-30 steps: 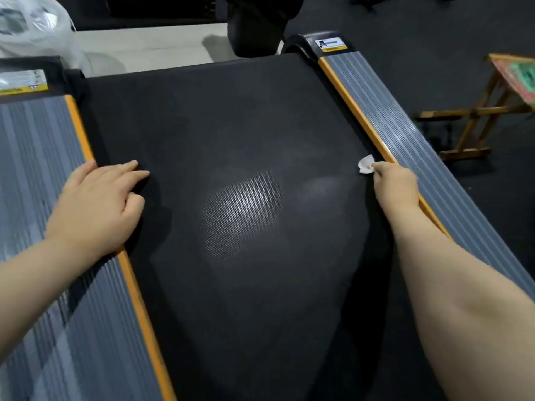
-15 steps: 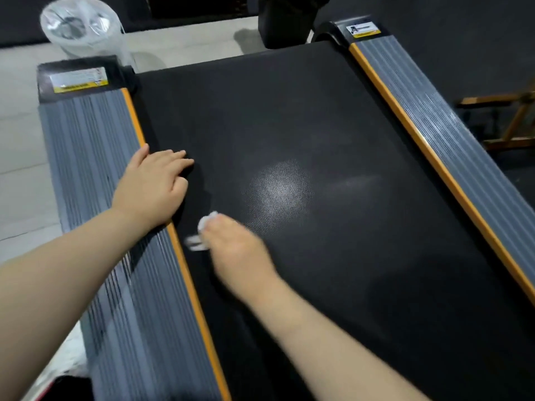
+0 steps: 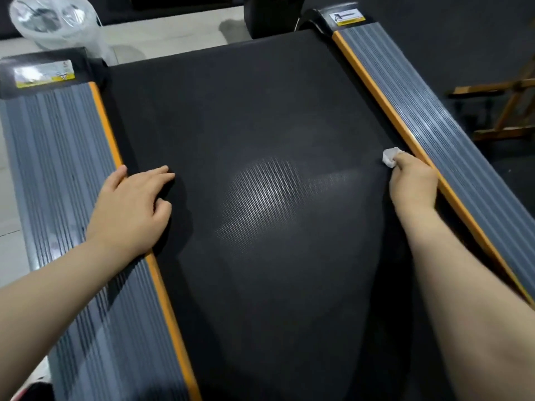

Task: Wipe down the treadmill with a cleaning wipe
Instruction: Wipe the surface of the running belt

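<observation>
Right hand (image 3: 412, 183) pinches a wadded wipe (image 3: 390, 157) on the belt (image 3: 260, 125); left hand (image 3: 131, 209) rests flat, fingers spread, empty.

Labels: two stickers, neither one legible.

You have a white-and-yellow sticker (image 3: 43, 75) on the black end cap at the far end of the treadmill's left side rail (image 3: 55, 180); it carries a small triangular mark at its right end, but glare and blur hide any print. A second white sticker with a yellow strip (image 3: 347, 17) sits on the end cap of the right side rail (image 3: 434, 128); it shows a dark pictogram, and its lettering is too small to read. You can read no brand or numbers elsewhere.
</observation>
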Demonstrator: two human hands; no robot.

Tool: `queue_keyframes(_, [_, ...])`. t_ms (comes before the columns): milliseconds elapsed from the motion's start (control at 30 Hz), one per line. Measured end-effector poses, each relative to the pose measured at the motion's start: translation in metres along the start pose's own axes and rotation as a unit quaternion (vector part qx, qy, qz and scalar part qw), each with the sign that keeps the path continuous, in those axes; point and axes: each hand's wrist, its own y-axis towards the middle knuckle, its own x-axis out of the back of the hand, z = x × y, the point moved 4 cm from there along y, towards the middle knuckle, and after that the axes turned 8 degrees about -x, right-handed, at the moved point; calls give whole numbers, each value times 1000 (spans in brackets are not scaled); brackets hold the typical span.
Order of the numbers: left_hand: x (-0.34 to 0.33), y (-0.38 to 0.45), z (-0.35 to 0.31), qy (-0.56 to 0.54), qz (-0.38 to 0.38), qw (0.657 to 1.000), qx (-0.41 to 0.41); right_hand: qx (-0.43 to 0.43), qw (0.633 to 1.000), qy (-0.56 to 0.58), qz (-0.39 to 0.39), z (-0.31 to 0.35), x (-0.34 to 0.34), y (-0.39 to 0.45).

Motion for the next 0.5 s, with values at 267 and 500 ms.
queue_keyframes(267, [1, 1, 1, 3, -8, 1000, 5, 170, 966, 187, -49, 138, -31, -160])
queue_keyframes(500, [1, -1, 2, -9, -12, 1000, 5, 528, 810, 209, 143, 207, -47, -295])
